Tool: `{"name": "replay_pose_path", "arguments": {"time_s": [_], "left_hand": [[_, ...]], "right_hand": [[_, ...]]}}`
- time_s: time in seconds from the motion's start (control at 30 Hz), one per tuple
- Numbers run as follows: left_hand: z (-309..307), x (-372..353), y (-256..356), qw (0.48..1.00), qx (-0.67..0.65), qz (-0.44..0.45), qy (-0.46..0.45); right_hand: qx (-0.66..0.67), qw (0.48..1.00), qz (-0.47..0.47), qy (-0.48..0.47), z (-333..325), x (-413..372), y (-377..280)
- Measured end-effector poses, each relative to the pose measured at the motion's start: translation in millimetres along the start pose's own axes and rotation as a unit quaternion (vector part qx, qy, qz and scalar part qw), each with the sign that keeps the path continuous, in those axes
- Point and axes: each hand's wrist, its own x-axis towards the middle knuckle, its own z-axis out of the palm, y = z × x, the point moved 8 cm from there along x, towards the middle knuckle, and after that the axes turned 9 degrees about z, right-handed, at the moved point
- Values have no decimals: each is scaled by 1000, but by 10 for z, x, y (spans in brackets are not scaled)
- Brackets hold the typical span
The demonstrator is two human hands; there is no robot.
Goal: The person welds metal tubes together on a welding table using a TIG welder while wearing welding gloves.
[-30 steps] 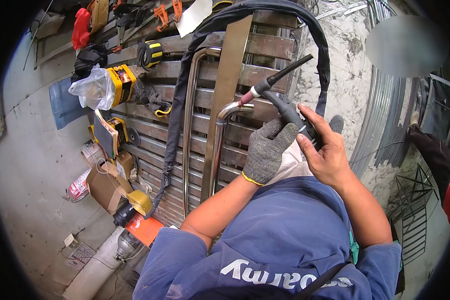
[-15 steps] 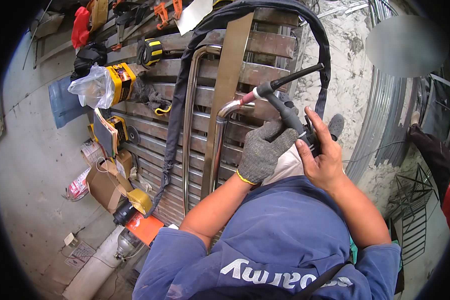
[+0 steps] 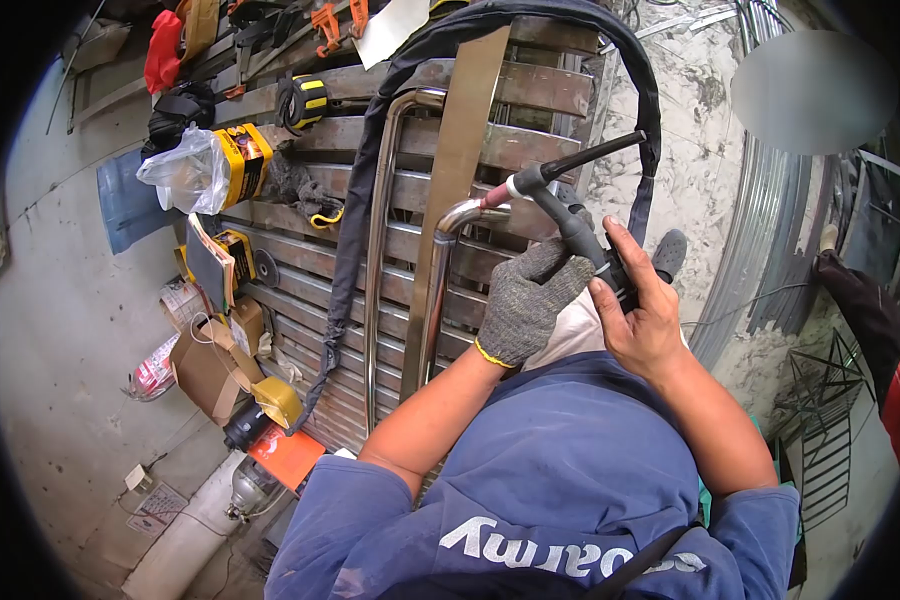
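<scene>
The gloved left hand (image 3: 530,305) grips, the bare right hand (image 3: 642,315) pinches, the TIG torch (image 3: 574,229) (cup (image 3: 494,196) by a bent tube (image 3: 437,275)). Positioning seems in hand, demanding steadiness.

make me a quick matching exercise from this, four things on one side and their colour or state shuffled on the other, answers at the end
Things
1. left hand
2. right hand
3. torch
4. shirt

Colour or state
A. bare, no glove
B. blue, with white lettering
C. in a grey glove with a yellow edge
D. dark handle, white ring and pinkish nozzle

Right pairs: 1-C, 2-A, 3-D, 4-B
</scene>
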Motion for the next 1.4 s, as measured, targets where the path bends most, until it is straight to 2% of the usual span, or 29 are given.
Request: {"name": "replay_pose_path", "arguments": {"time_s": [0.47, 0.57, 0.6, 0.7, 0.73, 1.4], "left_hand": [[12, -4, -1, 1000, -3, -12, -2], [23, -27, -113, 996, -92, -7, 14], [27, -27, -76, 993, -111, -30, 22], [32, -2, 15, 998, -67, 0, 15], [15, 4, 22, 1000, 5, -6, -10], [23, -17, -25, 1000, -12, -6, 10]], "right_hand": [[-2, 1000, 4, -14, 3, 0, 21], [-1, 1000, 6, -23, 8, -3, 45], [0, 1000, 7, -26, 10, -3, 51], [4, 1000, 14, -16, 4, -8, 41], [5, 1000, 14, -15, 6, -6, 34], [-1, 1000, 6, -19, 0, -6, 21]]}}
